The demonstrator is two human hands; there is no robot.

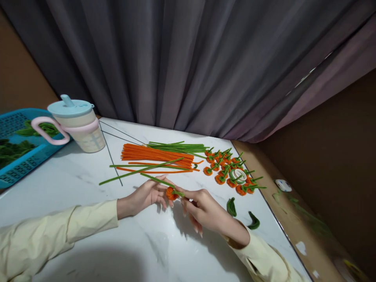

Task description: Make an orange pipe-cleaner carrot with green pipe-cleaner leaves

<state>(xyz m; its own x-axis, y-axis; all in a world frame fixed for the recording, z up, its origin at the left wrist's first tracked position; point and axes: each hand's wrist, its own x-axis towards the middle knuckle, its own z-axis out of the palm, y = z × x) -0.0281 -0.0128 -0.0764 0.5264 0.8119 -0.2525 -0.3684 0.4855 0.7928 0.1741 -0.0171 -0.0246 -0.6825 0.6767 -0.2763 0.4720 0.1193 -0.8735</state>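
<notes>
Between my hands is a small orange pipe-cleaner pumpkin point(170, 194) with a green pipe cleaner point(157, 179) at its top, whose long end runs up to the left. My left hand point(148, 196) is closed around the pumpkin's left side, its fingertips partly hidden behind it. From the right, my right hand point(202, 207) pinches the green pipe cleaner close to the pumpkin. Just beyond lie a bundle of orange pipe cleaners point(155, 154), a bundle of green pipe cleaners point(179, 147) and several loose strands.
Finished-looking orange pumpkins point(221, 179) with green stems cluster at the right, around a roll of tape point(238, 176). Two dark green curled pieces point(231, 206) lie nearer me. A lidded cup point(85, 129) and a blue basket point(26, 170) with greens stand left. Curtains point(176, 58) hang behind.
</notes>
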